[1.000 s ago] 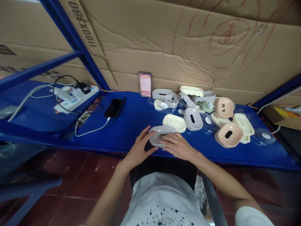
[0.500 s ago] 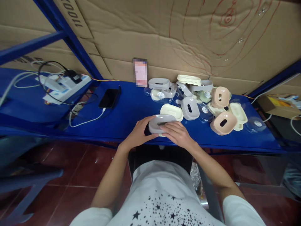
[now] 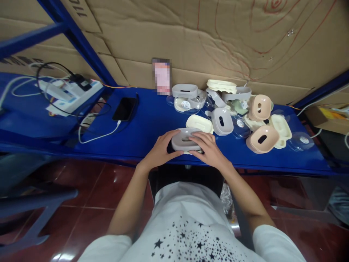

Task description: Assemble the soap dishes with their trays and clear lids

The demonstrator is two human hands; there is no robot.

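Glossy grey oval plastic dish with central slot held between person's hands, at near edge of blue flat tabletop. Left hand: fingers curved round left end, thumb at near side. Right hand: fingers over right rim, thumb at near side. Cream strip shows beneath dish. Shallow cream oval plastic tray just beyond; second grey slotted plastic dish right of tray.
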